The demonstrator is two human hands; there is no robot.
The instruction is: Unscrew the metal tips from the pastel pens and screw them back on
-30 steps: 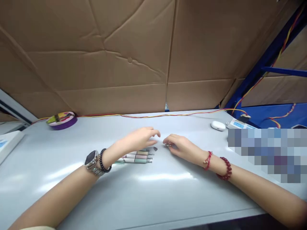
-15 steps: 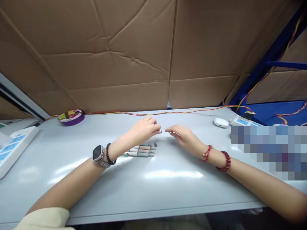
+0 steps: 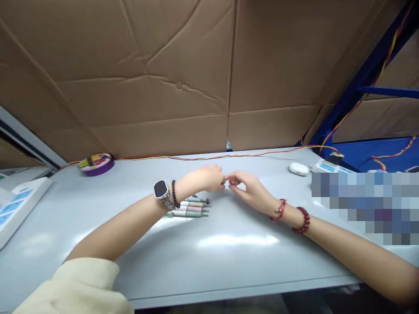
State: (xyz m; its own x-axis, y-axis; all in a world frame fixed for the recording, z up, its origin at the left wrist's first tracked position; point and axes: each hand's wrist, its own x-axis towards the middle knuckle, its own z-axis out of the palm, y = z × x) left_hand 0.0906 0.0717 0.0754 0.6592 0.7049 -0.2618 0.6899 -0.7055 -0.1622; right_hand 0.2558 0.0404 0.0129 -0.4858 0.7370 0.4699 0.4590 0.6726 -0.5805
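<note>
My left hand (image 3: 211, 178), wrist bent, is closed above the pens, its knuckles turned toward my right hand. Whatever lies in its fingers is hidden from this angle. Opposite it, my right hand (image 3: 247, 186) has thumb and forefinger curled together in a pinch, the fingertips touching or almost touching the left hand. A small, thin thing seems to be in that pinch, too small to name. Several pens (image 3: 193, 210) with white and pastel barrels lie side by side on the table under my left wrist, partly covered by it.
A purple round tin (image 3: 97, 165) stands at the back left. Red and yellow wires (image 3: 196, 158) run along the back edge by the cardboard. At right are a white earphone case (image 3: 298, 168) and a power strip (image 3: 330, 166); another power strip (image 3: 19, 205) lies left.
My left hand has moved right, up to my right hand, closing the gap between them. The metallic tip that stuck out of the left fingers is now hidden. The view has shifted slightly.
</note>
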